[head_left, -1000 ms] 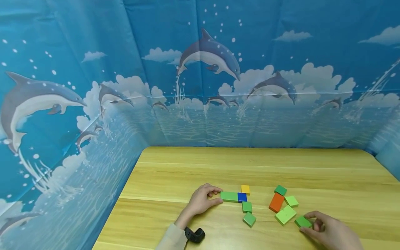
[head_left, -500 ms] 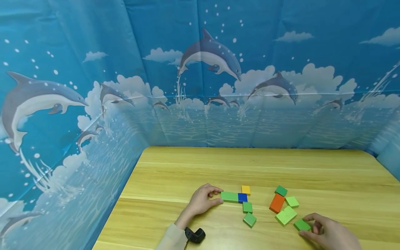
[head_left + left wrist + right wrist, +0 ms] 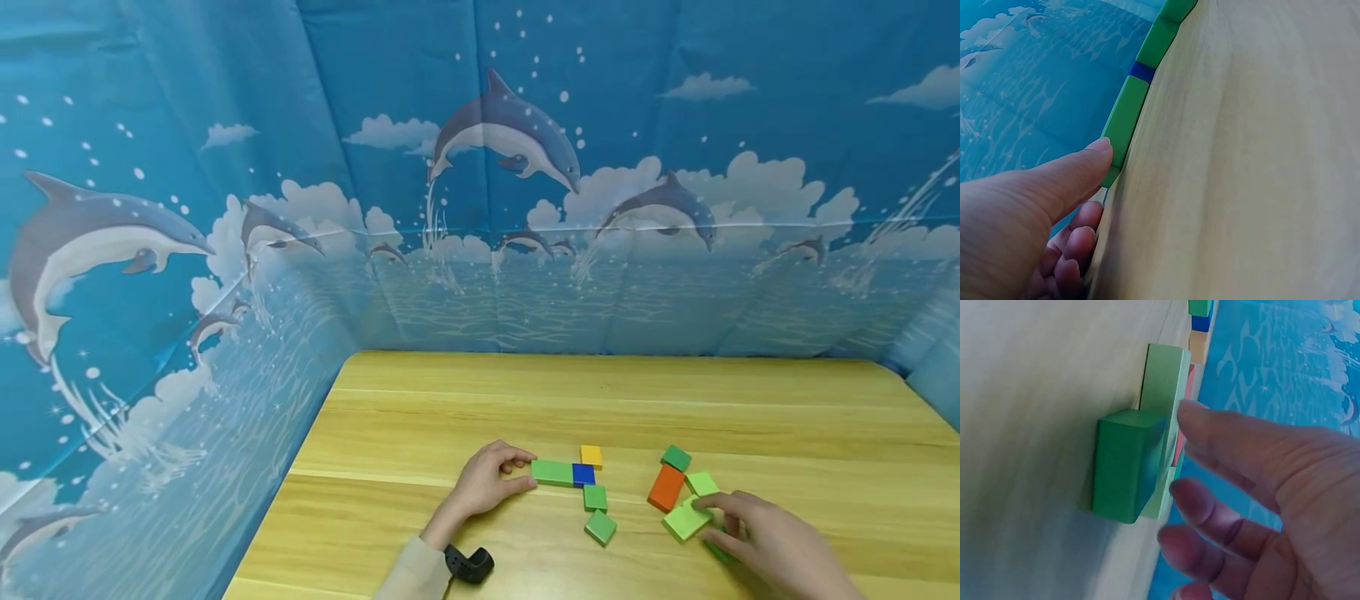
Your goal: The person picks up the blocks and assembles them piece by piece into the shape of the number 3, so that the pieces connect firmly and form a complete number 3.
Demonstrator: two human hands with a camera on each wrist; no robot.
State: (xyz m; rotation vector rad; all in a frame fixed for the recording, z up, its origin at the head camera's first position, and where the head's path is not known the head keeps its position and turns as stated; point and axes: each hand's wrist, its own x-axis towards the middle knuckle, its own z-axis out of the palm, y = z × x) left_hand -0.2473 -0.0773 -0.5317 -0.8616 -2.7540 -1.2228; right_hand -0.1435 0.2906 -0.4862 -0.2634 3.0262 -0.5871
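Pinching long green block (image 3: 552,472) with left hand (image 3: 483,481); hovering with right hand (image 3: 780,535), loosely spread, empty, by short green block (image 3: 1117,469), part-hidden from head, plain from wrist

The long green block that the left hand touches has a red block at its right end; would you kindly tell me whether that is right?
Not quite: the head view shows a blue block, not a red one, at the right end of the long green block. The left hand does touch it, as you say.
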